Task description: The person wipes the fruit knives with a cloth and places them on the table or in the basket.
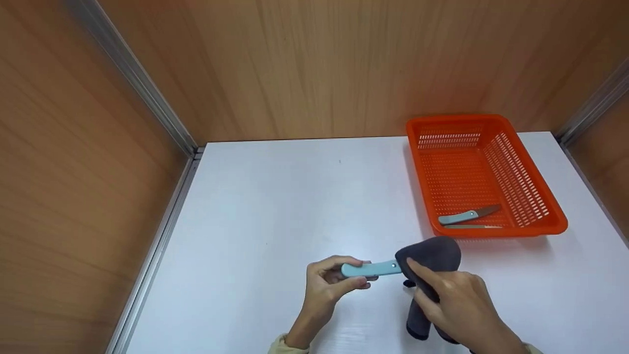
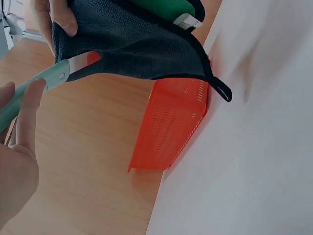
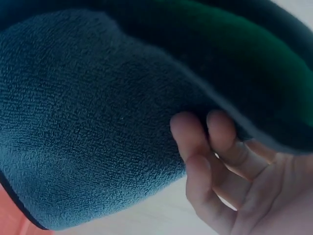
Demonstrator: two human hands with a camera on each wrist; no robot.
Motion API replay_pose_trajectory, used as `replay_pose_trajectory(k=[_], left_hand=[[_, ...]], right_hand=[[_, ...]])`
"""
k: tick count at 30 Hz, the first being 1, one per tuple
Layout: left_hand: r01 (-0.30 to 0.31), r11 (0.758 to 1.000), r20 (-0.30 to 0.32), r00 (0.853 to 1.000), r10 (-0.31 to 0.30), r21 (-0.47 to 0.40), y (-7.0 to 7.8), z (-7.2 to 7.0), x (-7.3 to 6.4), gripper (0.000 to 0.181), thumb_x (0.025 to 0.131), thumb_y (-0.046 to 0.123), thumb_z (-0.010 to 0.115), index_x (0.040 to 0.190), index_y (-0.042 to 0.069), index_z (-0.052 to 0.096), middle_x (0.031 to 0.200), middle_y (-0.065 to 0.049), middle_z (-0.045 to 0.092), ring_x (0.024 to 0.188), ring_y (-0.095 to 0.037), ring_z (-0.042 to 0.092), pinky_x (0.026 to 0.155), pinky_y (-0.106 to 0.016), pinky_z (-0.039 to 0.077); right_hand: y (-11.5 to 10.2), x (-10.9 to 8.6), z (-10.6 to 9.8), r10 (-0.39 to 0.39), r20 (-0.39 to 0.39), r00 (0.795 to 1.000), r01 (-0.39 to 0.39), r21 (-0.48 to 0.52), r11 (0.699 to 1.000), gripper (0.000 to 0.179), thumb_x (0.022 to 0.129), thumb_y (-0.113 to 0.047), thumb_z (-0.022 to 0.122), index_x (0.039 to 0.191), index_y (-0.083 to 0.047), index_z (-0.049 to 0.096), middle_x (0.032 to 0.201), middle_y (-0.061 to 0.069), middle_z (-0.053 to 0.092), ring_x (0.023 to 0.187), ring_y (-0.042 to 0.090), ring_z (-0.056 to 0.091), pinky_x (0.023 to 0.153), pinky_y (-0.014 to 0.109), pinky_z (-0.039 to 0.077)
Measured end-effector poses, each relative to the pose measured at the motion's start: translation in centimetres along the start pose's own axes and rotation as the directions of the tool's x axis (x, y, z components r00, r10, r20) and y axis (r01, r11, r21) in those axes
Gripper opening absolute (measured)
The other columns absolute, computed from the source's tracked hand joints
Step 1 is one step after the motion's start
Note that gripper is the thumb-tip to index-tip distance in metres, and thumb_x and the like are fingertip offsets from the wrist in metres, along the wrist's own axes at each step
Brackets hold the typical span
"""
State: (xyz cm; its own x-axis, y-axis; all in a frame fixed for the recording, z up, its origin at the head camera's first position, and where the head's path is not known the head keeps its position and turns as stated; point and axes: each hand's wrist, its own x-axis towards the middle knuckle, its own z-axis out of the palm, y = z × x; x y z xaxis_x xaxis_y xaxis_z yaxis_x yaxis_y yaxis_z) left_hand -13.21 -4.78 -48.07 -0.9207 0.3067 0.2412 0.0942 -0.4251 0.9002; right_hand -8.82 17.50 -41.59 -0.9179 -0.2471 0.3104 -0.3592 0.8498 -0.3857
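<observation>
A knife with a light blue handle [image 1: 372, 269] is held by my left hand [image 1: 322, 291], thumb and fingers pinching the handle's end. Its blade points right and goes into the fold of a dark grey cloth [image 1: 438, 253]. In the left wrist view, a short stretch of blade [image 2: 82, 61] shows before the cloth covers the rest. My right hand [image 1: 462, 301] pinches the cloth around the blade. The cloth hangs down below that hand, with a green inner side [image 2: 164, 7] and a white tag [image 2: 188, 21]. Close up in the right wrist view, curled fingers [image 3: 190, 134] press into its fuzzy surface.
An orange plastic basket [image 1: 423, 182] stands at the back right of the white table [image 1: 255, 221]. Inside lie a blue-handled knife [image 1: 459, 217] and, beside it near the front wall, another slim light-handled piece [image 1: 469, 226]. Wooden panels [image 1: 314, 69] enclose the table's back and sides.
</observation>
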Motion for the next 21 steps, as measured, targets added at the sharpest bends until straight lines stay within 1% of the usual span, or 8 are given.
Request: replay_pose_trajectory(k=[2,4,7,10,12,18,21], left_hand=[[0.01,1.0,-0.009,1.0,-0.01,-0.013,0.0,0.0,0.0,0.025,0.079,-0.006,0.07,0.101,-0.013,0.063,0.1,-0.029,0.066,0.08,-0.041,0.068,0.07,-0.048,0.058],[0.009,1.0,-0.012,1.0,-0.009,-0.019,0.0,0.0,-0.1,0.025,0.079,-0.006,0.07,0.101,-0.013,0.063,0.1,-0.029,0.066,0.08,-0.041,0.068,0.069,-0.048,0.058],[-0.002,1.0,-0.012,1.0,0.002,-0.01,0.1,-0.1,-0.1,0.024,0.078,-0.006,0.071,0.1,-0.013,0.063,0.099,-0.029,0.066,0.079,-0.041,0.068,0.069,-0.047,0.058],[-0.02,1.0,-0.006,1.0,0.02,-0.008,0.1,-0.2,-0.1,0.024,0.078,-0.007,0.071,0.099,-0.014,0.062,0.099,-0.03,0.066,0.078,-0.04,0.068,0.069,-0.047,0.058],[-0.025,1.0,-0.002,1.0,0.024,-0.015,0.1,-0.3,-0.2,0.023,0.078,-0.007,0.07,0.099,-0.014,0.062,0.098,-0.029,0.066,0.078,-0.039,0.069,0.069,-0.047,0.058],[-0.065,0.996,0.024,0.998,0.066,-0.057,0.2,-0.5,-0.3,0.023,0.079,-0.011,0.066,0.1,-0.018,0.059,0.099,-0.029,0.066,0.078,-0.04,0.068,0.069,-0.048,0.058],[-0.063,0.996,0.022,0.998,0.065,-0.061,0.3,-0.7,-0.4,0.023,0.079,-0.012,0.066,0.1,-0.018,0.058,0.099,-0.028,0.066,0.079,-0.039,0.068,0.069,-0.047,0.058]], right_hand=[[0.0,0.1,-0.1,0.027,0.028,0.999,-0.027,-0.011,1.0,0.039,0.073,-0.016,0.079,0.111,-0.015,0.072,0.047,-0.019,0.028,0.04,-0.002,0.024,0.037,0.015,0.025],[0.0,0.1,-0.2,0.034,0.031,0.999,-0.034,-0.017,0.999,0.038,0.074,-0.014,0.078,0.111,-0.014,0.072,0.047,-0.019,0.027,0.04,-0.001,0.023,0.037,0.016,0.024],[0.4,0.1,-0.1,0.009,-0.004,1.0,-0.009,-0.037,0.999,0.039,0.07,-0.008,0.075,0.109,-0.013,0.072,0.047,-0.02,0.025,0.04,-0.001,0.021,0.037,0.016,0.021],[0.8,0.1,0.0,-0.029,-0.051,0.998,0.026,-0.059,0.998,0.041,0.067,-0.005,0.074,0.107,-0.012,0.073,0.047,-0.02,0.023,0.041,-0.002,0.018,0.037,0.016,0.018],[1.0,0.1,0.0,-0.039,-0.066,0.997,0.034,-0.072,0.997,0.041,0.066,-0.005,0.074,0.107,-0.012,0.073,0.047,-0.02,0.023,0.041,-0.002,0.018,0.037,0.015,0.017],[1.4,-0.1,0.0,0.026,-0.029,0.999,-0.028,-0.069,0.997,0.04,0.069,-0.006,0.072,0.108,-0.013,0.073,0.046,-0.018,0.024,0.04,0.0,0.021,0.037,0.017,0.021],[1.7,-0.1,0.1,0.028,-0.035,0.999,-0.03,-0.068,0.997,0.04,0.069,-0.005,0.071,0.107,-0.013,0.073,0.046,-0.018,0.023,0.041,0.0,0.02,0.037,0.016,0.019]])
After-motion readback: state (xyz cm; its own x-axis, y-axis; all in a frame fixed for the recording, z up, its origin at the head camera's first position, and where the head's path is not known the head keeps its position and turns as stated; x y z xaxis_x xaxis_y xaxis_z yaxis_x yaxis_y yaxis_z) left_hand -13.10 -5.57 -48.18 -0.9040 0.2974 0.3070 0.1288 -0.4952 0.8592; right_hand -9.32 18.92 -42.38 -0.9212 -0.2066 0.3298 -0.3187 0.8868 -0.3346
